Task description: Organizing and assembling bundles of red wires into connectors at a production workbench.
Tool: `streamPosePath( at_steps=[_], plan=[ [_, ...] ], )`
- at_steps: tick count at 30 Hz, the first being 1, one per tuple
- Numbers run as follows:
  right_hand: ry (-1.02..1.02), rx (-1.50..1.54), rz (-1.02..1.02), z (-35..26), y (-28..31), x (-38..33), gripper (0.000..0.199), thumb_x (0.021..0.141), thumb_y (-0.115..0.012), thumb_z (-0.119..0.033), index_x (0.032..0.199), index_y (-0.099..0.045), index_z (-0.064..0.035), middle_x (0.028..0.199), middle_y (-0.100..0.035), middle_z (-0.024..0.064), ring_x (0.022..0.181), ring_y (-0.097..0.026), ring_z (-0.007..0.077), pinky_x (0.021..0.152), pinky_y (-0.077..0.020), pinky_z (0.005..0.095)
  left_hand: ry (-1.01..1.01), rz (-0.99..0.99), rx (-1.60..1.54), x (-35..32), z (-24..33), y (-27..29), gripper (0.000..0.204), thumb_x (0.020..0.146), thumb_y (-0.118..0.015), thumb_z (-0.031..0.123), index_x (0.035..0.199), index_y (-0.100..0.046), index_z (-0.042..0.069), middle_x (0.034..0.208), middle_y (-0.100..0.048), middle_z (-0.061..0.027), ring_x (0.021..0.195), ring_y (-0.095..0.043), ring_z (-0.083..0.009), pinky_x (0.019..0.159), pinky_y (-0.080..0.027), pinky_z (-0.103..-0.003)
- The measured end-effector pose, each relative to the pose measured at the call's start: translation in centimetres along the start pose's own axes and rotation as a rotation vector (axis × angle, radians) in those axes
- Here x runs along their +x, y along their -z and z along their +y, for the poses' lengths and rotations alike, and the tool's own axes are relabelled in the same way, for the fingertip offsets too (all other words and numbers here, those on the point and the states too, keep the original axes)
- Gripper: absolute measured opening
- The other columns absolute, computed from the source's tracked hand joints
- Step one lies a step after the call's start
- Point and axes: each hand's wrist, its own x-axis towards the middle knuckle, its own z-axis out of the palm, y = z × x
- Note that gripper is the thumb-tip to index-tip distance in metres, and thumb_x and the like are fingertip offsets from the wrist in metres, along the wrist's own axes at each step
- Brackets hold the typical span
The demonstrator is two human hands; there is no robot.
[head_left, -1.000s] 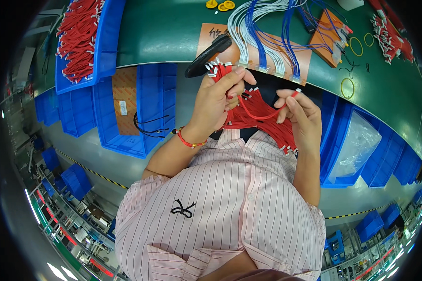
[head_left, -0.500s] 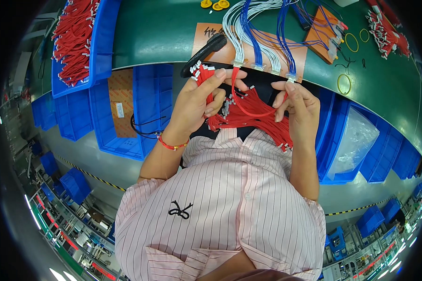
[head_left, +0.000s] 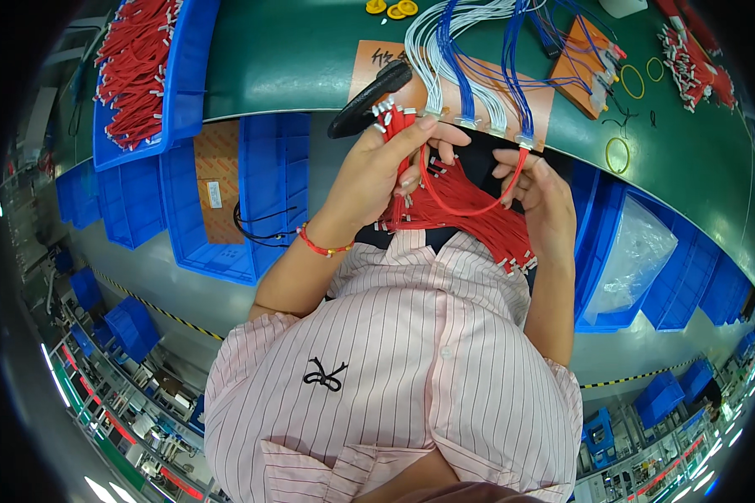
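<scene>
Along the front edge of the green desk (head_left: 277, 75), the left hand (head_left: 377, 172) clenches its fingers on a red cable bundle (head_left: 400, 124), one red cable (head_left: 505, 198) loops across the open gap to the right hand (head_left: 549, 197), whose grip one cannot tell, one black handle (head_left: 371, 101) overhangs, and three yellow rings (head_left: 628, 156) lie rightward.

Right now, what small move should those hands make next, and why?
Perhaps the right hand should gently tug the looped red cable: its end appears to meet the pale connector below the blue wires, and the fingers are right there. Whether it is fully seated is too small to tell.
</scene>
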Motion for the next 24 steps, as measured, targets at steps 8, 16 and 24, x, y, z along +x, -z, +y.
streamPosePath(
  at_steps=[8, 16, 24],
  plan=[
    [0.297, -0.963, -0.048, 4.3, -2.6, 1.1, 0.01, 0.085, -0.066, -0.007, 0.093, -0.064, -0.0017, 0.086, -0.06, 0.0118, 0.082, -0.061, 0.0283, 0.076, -0.0496, 0.0371, -0.034, 0.017, -0.028, 0.4, -0.6, -0.4, 0.04, 0.101, -0.052, 0.03, 0.092, -0.07, -0.004, 0.071, -0.058, -0.0006, 0.05, -0.039, -0.0025, 0.045, -0.029, -0.019],
    [0.268, -0.7, -0.077, 5.2, -1.5, 1.7, 0.006, 0.087, -0.063, -0.003, 0.092, -0.061, -0.0023, 0.087, -0.062, 0.009, 0.082, -0.063, 0.0226, 0.077, -0.049, 0.0325, -0.064, -0.14, -0.294, -2.2, -1.2, -1.2, 0.046, 0.106, -0.041, 0.024, 0.065, -0.048, 0.003, 0.056, -0.04, -0.0005, 0.053, -0.042, -0.0105, 0.053, -0.04, -0.027],
    [-0.136, 0.199, -0.218, 0.4, -1.1, 0.0, 0.014, 0.096, -0.06, -0.017, 0.098, -0.056, -0.003, 0.077, -0.06, 0.0059, 0.063, -0.051, 0.0088, 0.059, -0.0404, 0.0205, 0.236, -0.387, -0.431, -4.3, -2.5, 0.4, 0.038, 0.107, -0.041, 0.028, 0.085, -0.057, 0.002, 0.056, -0.031, 0.0066, 0.046, -0.027, -0.0042, 0.042, -0.023, -0.023]
  ],
)
